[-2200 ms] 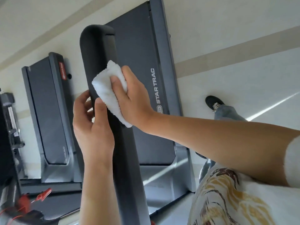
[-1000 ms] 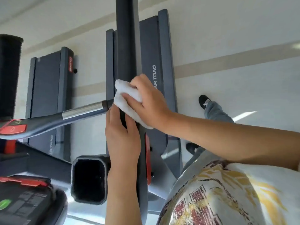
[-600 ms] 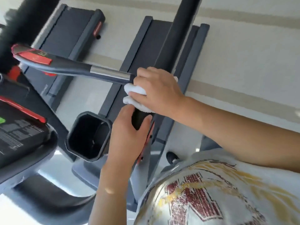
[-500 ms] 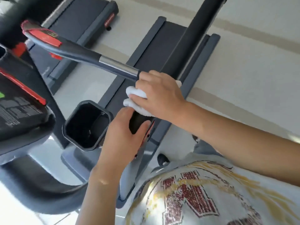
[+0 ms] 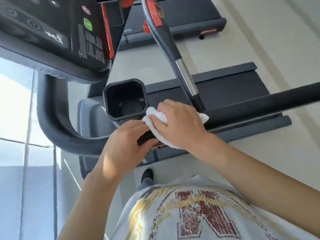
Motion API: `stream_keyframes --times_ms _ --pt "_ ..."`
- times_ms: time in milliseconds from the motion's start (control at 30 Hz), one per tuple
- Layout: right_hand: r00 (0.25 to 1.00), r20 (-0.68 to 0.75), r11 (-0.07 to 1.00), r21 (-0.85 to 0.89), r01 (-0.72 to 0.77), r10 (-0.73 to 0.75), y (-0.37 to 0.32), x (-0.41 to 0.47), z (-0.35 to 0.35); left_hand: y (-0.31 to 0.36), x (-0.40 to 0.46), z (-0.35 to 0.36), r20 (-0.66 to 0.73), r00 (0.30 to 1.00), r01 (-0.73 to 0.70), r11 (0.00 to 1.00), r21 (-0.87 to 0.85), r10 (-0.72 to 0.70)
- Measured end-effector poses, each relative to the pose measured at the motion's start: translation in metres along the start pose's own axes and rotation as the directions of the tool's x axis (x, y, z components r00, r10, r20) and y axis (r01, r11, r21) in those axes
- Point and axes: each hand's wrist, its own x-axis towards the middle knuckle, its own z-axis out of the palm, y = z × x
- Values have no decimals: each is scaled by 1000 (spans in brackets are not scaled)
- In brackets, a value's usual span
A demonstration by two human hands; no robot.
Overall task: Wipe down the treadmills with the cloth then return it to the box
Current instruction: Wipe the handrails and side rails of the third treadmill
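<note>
Both hands have slid down the black side handrail (image 5: 259, 103) toward its console end since the earlier frames, and the view has swung round so that the console (image 5: 52, 32) and the square cup holder (image 5: 125, 99) now fill the upper left. The right hand (image 5: 180, 123) lies over the white cloth (image 5: 155, 118) with its fingers curled round it, pressing it onto the rail just beside the cup holder; a wrapped grip like this seems meant to let the cloth cover the rail's top and sides in one pass. The left hand (image 5: 124, 146) grips the same rail right below the cloth, thumb and fingers closed round it, probably to steady the body and the rail against the rubbing. A slimmer bar with a chrome sleeve (image 5: 186, 78) meets the handrail just past the right hand's knuckles, which will force the cloth to work round that joint. No box is in view, so the wiping step looks unfinished and the return comes later. A second treadmill deck (image 5: 181, 18) lies beyond.
</note>
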Motion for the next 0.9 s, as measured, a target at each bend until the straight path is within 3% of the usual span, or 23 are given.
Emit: stream_keyframes --times_ms 133,233,333,500,633,900 --pt "975 -104 980 7 198 -196 -4 -11 8 -1 -26 -4 -164 986 -19 1000 -22 15" --pt "912 -179 927 -3 375 -370 -21 -13 23 -11 -46 -7 -280 960 16 999 37 -5" --pt "878 -184 895 -38 444 -443 -46 -3 39 -28 -64 -12 -351 933 94 995 32 -77" --pt "846 -97 851 -25 525 -525 -93 20 65 -57 -92 -38 -445 880 199 980 28 -166" --pt "856 -46 857 16 516 -515 -119 31 75 -74 -100 -57 -451 876 190 982 -1 -170" --pt "872 0 867 -101 488 -490 -66 12 47 -106 -79 -76 -373 927 76 994 77 -42"
